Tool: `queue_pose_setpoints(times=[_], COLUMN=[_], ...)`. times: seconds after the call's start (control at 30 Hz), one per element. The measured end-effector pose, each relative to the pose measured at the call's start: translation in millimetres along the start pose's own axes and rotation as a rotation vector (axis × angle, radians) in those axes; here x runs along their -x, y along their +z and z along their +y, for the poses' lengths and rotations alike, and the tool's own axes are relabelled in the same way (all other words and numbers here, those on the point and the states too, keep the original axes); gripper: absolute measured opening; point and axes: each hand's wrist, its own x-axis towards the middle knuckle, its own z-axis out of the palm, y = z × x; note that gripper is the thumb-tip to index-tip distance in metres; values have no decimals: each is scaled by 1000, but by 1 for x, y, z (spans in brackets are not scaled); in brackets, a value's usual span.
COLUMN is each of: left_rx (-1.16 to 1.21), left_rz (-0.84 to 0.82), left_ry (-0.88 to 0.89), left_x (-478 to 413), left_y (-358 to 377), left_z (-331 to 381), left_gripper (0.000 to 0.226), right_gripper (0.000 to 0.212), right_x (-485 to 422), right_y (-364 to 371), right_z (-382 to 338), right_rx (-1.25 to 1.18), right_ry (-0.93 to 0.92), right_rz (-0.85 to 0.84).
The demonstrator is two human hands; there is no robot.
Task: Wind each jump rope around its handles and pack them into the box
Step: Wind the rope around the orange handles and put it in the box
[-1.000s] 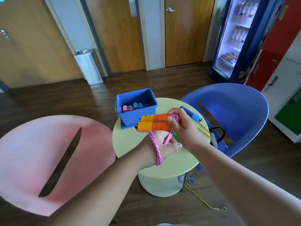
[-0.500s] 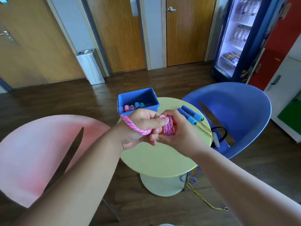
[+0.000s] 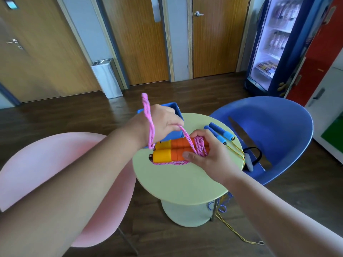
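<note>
Left hand raised, one pink rope, two orange handles, maybe three wraps

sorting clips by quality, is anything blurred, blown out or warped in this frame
Head view: the wide lens bows the door frames toward the edges; the lit fridge is blown out, shelves washed pale; the left hand, right hand and orange handles are fairly sharp; the pink rope loop above the left hand looks slightly smeared.
</note>
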Motion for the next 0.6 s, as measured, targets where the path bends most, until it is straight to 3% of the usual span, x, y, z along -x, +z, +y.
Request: queue_pose_setpoints(times=[0.23, 0.43, 0.6], left_rx=[238, 353, 379], left_rz=[-82, -43, -99], left_ry=[-156, -190, -247], left_x=[-11, -18, -20], left_y=[17, 28, 32], left_z=[-5, -12, -24], left_gripper=[25, 40, 27], right_gripper=[36, 37, 26], right_x=[7, 10, 10], right_y=[2, 4, 0], right_z=[-8, -6, -5], right_rx=[-100, 56, -19], right_ry=[-116, -175, -126], right_rz=[5, -205, -180])
